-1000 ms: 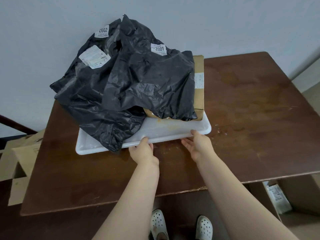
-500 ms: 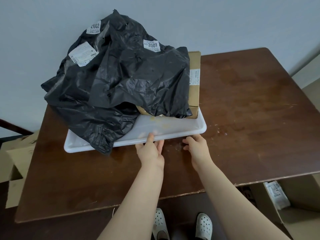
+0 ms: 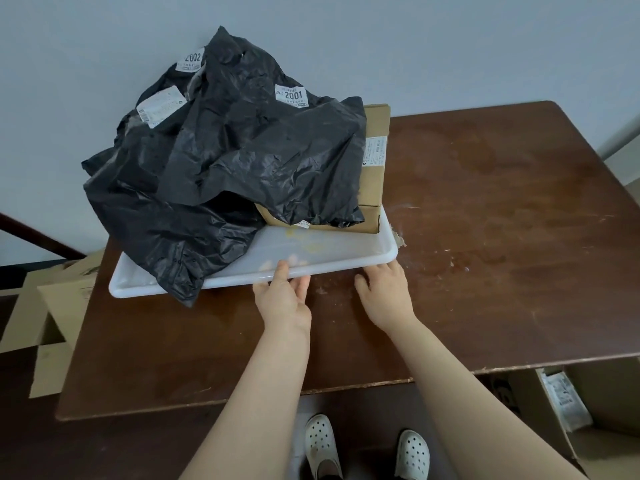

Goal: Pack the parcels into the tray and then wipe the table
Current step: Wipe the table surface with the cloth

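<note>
A white plastic tray (image 3: pixel 332 271) sits at the back left of the brown table (image 3: pixel 485 237), against the wall. Black plastic-bag parcels (image 3: pixel 242 150) labelled 2001 and 2002 are heaped in it, and one hangs over the front rim. A cardboard box parcel (image 3: pixel 374 181) lies under them at the tray's right side. My left hand (image 3: pixel 284 299) grips the front rim, thumb on top and fingertips showing through the plastic beneath. My right hand (image 3: pixel 384 296) rests at the front right corner, fingertips against the rim, holding nothing.
Pale crumbs and smears (image 3: pixel 450 258) dot the table to the right of the tray. An open cardboard box (image 3: pixel 55 306) stands on the floor at the left, and another (image 3: pixel 568 410) sits under the table's right edge. My white shoes (image 3: pixel 320 441) are below.
The tray has slid a little left and back on the table. My right hand has come off its grip on the rim and now only touches the corner.
</note>
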